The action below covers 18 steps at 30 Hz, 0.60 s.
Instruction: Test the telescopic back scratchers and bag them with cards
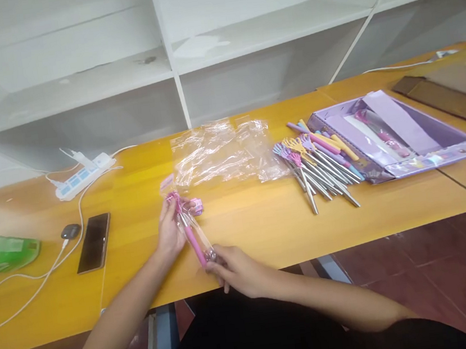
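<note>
A pink-handled back scratcher (195, 246) lies tilted between my hands, with a clear plastic bag (202, 236) around it. My left hand (170, 227) is closed on its upper end, where the pink claw shows. The lower end of the bag and the handle's tip are pinched by my right hand (233, 269). A small pink and purple card (197, 206) sticks out beside the left fingers. Behind my hands, several flat clear bags (218, 156) are spread on the table. To the right lies a pile of back scratchers (321, 166) with metal rods and pastel claws and handles.
An open purple box (427, 165) holding a packaged pink item stands right of the pile, with a brown carton (447, 91) beyond. At left are a phone (93, 242), a power strip (84, 176), a white cable and a green pack (2, 251). Shelves back the table (266, 238).
</note>
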Available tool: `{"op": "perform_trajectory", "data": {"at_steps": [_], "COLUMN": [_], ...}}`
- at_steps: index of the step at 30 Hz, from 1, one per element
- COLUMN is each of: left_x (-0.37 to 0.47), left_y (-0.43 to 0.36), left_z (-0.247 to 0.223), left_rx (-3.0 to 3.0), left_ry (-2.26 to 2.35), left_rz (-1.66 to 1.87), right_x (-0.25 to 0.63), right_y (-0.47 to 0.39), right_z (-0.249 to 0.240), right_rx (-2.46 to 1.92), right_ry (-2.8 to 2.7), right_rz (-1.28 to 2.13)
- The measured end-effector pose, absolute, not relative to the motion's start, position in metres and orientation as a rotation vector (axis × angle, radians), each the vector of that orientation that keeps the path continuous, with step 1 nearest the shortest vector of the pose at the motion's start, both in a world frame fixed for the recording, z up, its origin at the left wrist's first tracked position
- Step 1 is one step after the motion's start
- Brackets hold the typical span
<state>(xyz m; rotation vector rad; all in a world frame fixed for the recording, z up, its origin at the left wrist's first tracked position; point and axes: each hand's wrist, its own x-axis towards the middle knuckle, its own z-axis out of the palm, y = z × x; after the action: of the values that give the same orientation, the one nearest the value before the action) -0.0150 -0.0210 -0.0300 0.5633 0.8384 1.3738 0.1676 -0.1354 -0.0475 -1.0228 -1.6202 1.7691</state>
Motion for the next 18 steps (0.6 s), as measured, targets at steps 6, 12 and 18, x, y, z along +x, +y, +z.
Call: {"op": "perform_trajectory", "data": {"at_steps": [6, 12, 18], "left_x": [-0.015, -0.018, -0.021], "left_y": [-0.029, -0.038, -0.038], "left_z": [-0.035, -0.043, -0.054], "left_rx": [0.827, 1.06, 1.159], "left_ry": [0.797, 0.714, 0.564], "left_rz": [1.268, 1.067, 0.79], "right_x": [0.164, 0.172, 0.289], "right_y": [-0.126, -0.124, -0.097], "right_z": [-0.068, -0.054, -0.017], "right_rx": [-0.884, -0.944, -1.292], "right_ry": [-1.183, -1.37, -1.47], "right_rz": [1.851, 1.788, 1.268]}}
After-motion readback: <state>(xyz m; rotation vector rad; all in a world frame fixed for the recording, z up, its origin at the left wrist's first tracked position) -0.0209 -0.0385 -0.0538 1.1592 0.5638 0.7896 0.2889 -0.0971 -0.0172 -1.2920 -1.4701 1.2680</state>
